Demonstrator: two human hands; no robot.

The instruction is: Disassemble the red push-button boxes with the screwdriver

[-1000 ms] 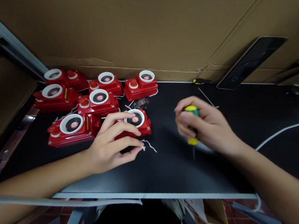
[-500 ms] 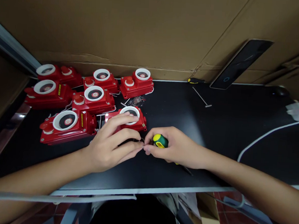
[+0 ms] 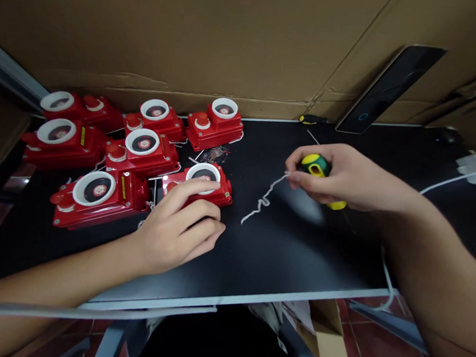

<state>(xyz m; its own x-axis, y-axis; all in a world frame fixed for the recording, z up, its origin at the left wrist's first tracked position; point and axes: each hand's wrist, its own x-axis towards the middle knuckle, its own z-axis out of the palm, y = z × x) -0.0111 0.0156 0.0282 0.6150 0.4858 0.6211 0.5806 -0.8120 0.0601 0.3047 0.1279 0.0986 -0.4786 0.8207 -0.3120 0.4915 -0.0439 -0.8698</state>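
My left hand (image 3: 177, 226) rests on the black table (image 3: 281, 257), its fingers curled around the front of the nearest red device (image 3: 199, 182), a red box with a white ring on top. My right hand (image 3: 336, 177) is raised to the right, closed round a green-and-yellow screwdriver (image 3: 318, 170). Its fingertips also pinch one end of a thin white string (image 3: 263, 199), which hangs kinked down to the table between the two hands.
Several more red devices (image 3: 98, 190) stand in a cluster at the left rear. A cardboard wall (image 3: 231, 42) runs behind the table. A dark phone (image 3: 391, 86) leans against it at right. A white cable (image 3: 449, 185) crosses the right side. A small yellow-handled tool (image 3: 312, 119) lies by the wall.
My right hand came to my left hand's fingertips, pinched the white string there, then drew it up and away to the right. My left hand stayed on the red device.
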